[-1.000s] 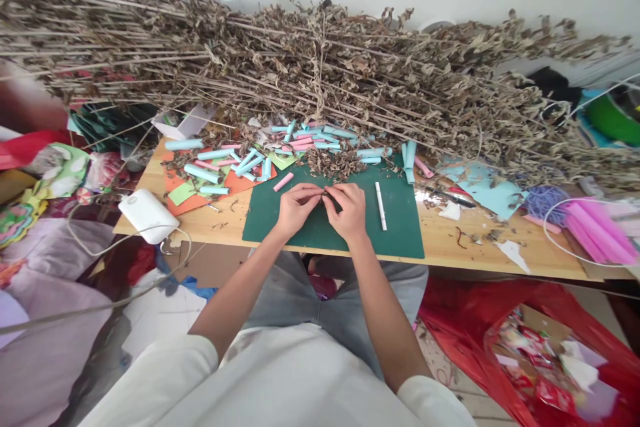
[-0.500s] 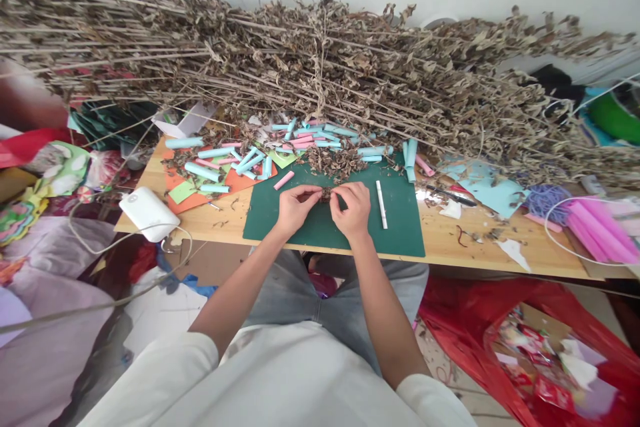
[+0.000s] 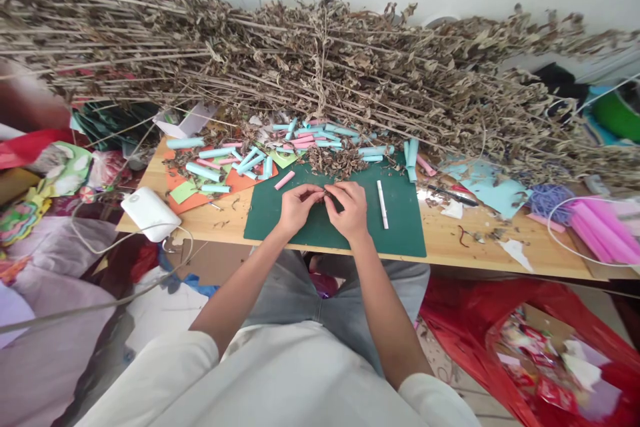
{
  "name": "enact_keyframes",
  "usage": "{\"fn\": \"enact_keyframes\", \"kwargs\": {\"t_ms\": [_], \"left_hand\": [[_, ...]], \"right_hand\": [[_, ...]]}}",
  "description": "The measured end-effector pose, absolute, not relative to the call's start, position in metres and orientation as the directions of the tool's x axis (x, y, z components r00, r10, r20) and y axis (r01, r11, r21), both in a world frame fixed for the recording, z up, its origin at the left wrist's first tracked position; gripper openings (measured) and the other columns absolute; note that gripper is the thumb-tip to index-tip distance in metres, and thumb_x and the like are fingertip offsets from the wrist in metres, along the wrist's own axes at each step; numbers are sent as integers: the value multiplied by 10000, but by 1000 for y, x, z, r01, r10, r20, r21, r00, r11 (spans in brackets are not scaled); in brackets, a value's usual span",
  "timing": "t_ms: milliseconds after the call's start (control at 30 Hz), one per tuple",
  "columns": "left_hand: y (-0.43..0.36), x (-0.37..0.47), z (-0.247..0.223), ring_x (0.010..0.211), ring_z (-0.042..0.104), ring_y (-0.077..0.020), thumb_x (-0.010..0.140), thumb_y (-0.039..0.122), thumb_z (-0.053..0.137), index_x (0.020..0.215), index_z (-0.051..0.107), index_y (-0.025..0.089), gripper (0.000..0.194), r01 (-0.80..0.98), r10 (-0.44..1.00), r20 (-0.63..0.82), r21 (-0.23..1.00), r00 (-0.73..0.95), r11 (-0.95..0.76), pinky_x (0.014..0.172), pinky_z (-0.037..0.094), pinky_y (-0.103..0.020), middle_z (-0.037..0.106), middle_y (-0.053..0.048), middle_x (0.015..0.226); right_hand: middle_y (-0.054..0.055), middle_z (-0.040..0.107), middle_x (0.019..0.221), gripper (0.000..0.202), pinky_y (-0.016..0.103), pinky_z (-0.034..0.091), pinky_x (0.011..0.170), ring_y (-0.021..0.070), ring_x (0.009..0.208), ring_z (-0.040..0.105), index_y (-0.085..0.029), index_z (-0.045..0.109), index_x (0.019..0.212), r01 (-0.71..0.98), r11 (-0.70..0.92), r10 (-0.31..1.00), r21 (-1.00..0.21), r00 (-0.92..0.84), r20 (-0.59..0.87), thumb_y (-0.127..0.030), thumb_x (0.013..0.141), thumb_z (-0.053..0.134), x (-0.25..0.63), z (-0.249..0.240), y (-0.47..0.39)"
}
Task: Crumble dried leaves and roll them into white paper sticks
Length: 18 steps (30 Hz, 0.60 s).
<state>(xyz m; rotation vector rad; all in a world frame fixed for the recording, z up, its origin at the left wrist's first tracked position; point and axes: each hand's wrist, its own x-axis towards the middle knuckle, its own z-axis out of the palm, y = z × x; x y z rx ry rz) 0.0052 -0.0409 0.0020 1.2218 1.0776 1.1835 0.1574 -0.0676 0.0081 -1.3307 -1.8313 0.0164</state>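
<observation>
Over the green mat (image 3: 400, 213), my left hand (image 3: 298, 205) and my right hand (image 3: 349, 208) meet at the fingertips. Both are closed in a pinch on a small dark bit, which looks like dried leaf but is mostly hidden by the fingers. A pile of crumbled dried leaves (image 3: 336, 161) lies just beyond them. A short pink paper roll (image 3: 285, 180) rests left of my left hand, and a white stick-like tube (image 3: 383, 204) lies right of my right hand.
Bundled dried stalks (image 3: 310, 60) stretch across the back. Blue and pink paper rolls (image 3: 250, 160) lie on coloured sheets. A white power bank (image 3: 151, 213) with a cable sits at the left, purple string (image 3: 549, 203) at the right. A red bag (image 3: 460, 307) hangs below.
My two hands have come together, the fingertips now touching. The dried leaf bits that showed between them are now mostly covered.
</observation>
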Motion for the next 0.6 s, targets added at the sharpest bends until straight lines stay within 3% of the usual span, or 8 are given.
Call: {"fn": "enact_keyframes", "kwargs": {"t_ms": [267,600], "left_hand": [[-41,4,1,798,704,-190,757,377,745,904,761,163,260,-22,991,44,999,130,-41,809,588,-339,758,-67,900],[-44,7,-2,729,666,-148,781,331,702,871,708,143,208,20,985,62,998,163,-66,755,566,-294,726,-54,848]], "right_hand": [[44,682,875,118,364,437,814,181,852,613,-225,686,881,772,441,767,-458,-59,639,-226,914,573,158,4,-65],[54,675,869,104,371,425,814,191,841,592,-211,660,847,773,442,767,-454,-64,638,-195,883,563,155,7,-67]]}}
